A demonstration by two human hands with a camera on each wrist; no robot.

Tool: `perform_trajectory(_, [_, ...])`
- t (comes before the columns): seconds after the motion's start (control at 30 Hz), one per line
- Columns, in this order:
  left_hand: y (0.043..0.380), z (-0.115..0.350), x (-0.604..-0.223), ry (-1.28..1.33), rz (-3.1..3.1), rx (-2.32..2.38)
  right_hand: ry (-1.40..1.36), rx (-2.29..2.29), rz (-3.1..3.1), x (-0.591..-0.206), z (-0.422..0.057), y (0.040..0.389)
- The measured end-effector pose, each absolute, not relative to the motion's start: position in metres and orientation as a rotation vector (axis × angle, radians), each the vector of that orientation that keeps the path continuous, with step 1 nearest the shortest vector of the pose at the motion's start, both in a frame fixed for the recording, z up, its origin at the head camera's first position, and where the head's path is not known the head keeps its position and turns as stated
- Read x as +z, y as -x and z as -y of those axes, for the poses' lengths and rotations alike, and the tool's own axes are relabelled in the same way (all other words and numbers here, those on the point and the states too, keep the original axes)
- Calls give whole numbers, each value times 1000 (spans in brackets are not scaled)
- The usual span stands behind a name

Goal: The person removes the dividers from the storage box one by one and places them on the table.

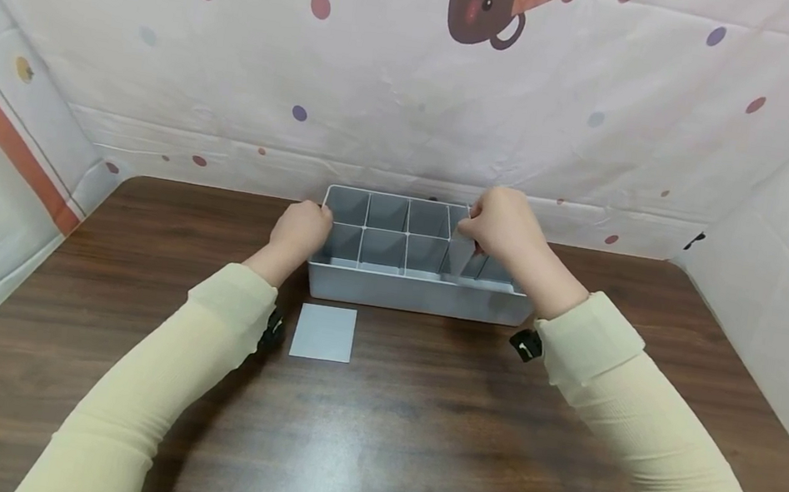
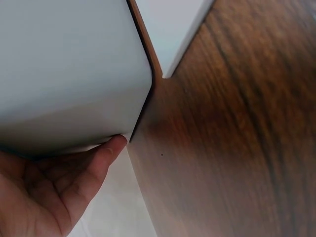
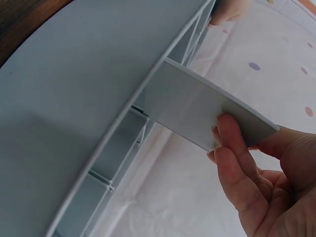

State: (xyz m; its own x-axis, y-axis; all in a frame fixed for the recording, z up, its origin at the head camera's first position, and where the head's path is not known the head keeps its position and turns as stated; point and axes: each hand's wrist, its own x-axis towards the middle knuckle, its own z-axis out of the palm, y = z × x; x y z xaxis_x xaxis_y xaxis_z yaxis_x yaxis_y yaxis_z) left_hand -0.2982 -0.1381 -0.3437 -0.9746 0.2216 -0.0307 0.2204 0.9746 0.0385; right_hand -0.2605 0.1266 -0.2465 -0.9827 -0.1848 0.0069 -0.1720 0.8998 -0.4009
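Observation:
A long grey organizer box [image 1: 418,295] with two rows of compartments stands at the back of the table. My left hand [image 1: 302,230] grips its left end at the rim; in the left wrist view the thumb [image 2: 111,148] lies against the end wall. Over the right part of the box, my right hand [image 1: 507,224] pinches a thin grey divider panel [image 3: 197,101] between thumb and fingers. The panel slants up out of the box, its lower end inside the front row and its upper end in the fingers.
Flat on the table [image 1: 369,427], in front of the box's left part, lies another light grey panel [image 1: 323,333]. Behind the box hangs a white patterned sheet [image 1: 374,67], with more sheeting at both sides.

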Motion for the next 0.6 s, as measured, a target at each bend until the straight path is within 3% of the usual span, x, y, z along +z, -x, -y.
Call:
perform_trajectory(0.33, [297, 137, -343, -370, -3081, -25, 260, -670, -3062, -229, -140, 257])
perform_trajectory(0.6, [299, 139, -346, -366, -3092, -8, 384, -636, -3156, -232, -140, 234])
